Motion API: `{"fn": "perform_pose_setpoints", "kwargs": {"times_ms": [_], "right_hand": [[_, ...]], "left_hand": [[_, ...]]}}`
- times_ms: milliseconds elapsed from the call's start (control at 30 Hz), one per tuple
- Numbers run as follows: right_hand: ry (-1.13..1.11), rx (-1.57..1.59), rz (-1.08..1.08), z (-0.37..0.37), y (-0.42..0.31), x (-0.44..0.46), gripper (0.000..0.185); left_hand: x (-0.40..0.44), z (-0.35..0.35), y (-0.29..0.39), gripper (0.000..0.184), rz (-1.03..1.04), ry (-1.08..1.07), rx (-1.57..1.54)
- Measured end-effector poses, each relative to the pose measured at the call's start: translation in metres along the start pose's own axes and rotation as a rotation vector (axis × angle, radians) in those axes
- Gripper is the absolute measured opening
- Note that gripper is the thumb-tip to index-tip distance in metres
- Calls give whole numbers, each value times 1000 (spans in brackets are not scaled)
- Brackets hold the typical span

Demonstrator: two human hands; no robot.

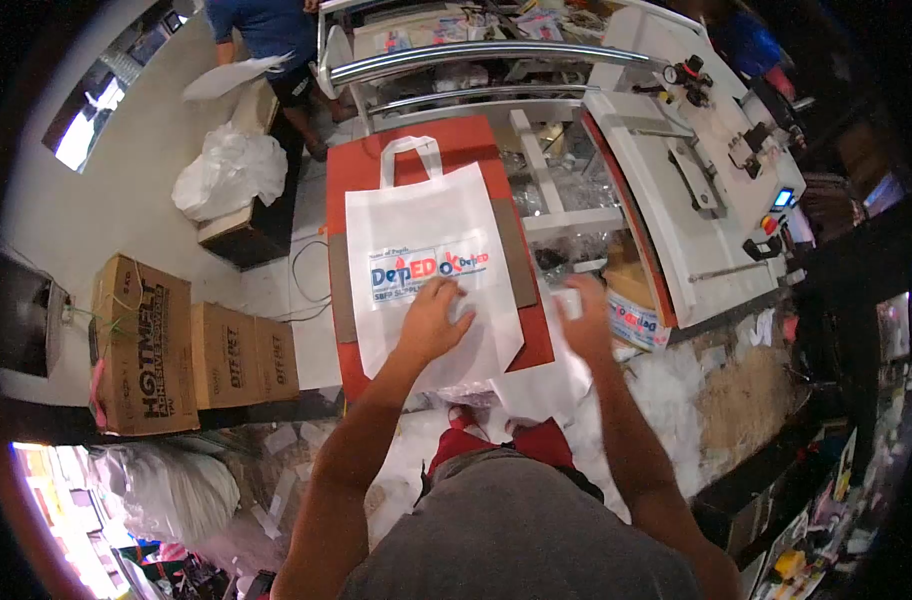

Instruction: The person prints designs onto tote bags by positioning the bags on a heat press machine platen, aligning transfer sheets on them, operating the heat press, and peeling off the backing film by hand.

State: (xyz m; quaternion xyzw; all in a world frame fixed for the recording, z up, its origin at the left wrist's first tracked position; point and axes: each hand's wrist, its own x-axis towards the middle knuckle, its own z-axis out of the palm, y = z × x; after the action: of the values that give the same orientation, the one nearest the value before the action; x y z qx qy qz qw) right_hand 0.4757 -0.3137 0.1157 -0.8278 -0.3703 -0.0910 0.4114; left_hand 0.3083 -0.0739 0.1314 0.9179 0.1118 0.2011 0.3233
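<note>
A white tote bag [418,215] lies flat on the red pad [351,345] of a press, its handle loop [412,160] pointing away from me. A glossy printed sheet [481,262] with red and blue lettering lies on the bag's front. My left hand [436,318] rests over the sheet's lower edge, thumb held apart from the fingers. Just right of the pad, my right hand [584,318] is smeared by motion. White material [551,385] hangs below and left of it; I cannot tell whether the hand holds it.
The press's heating head [696,240] stands swung out to the right, beside a stack of printed sheets [636,325]. Cardboard boxes [146,345] and a white plastic bundle [234,172] are on the left. A person in a blue shirt [261,35] stands at the back left.
</note>
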Motion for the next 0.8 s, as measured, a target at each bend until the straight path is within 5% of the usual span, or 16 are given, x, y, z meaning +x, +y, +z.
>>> {"fn": "perform_pose_setpoints", "kwargs": {"times_ms": [67,267,400,533,633,733,800], "right_hand": [[-110,-9,101,46,-19,-13,67],[-182,-22,214,74,-19,-22,78],[-181,-6,196,75,-17,-24,77],[-175,39,212,75,-18,-24,76],[-172,58,214,74,-21,-23,77],[-165,157,263,73,-12,-22,72],[-117,313,478,67,-4,-26,60]], "left_hand": [[24,21,-6,34,76,48,20],[48,44,-34,23,87,8,47],[33,-2,-96,12,-19,377,199],[-19,-98,-232,15,-263,570,395],[-87,-175,-291,29,-905,609,339],[-173,-208,-277,36,-1113,579,404],[-237,-187,-274,37,-1228,498,417]]}}
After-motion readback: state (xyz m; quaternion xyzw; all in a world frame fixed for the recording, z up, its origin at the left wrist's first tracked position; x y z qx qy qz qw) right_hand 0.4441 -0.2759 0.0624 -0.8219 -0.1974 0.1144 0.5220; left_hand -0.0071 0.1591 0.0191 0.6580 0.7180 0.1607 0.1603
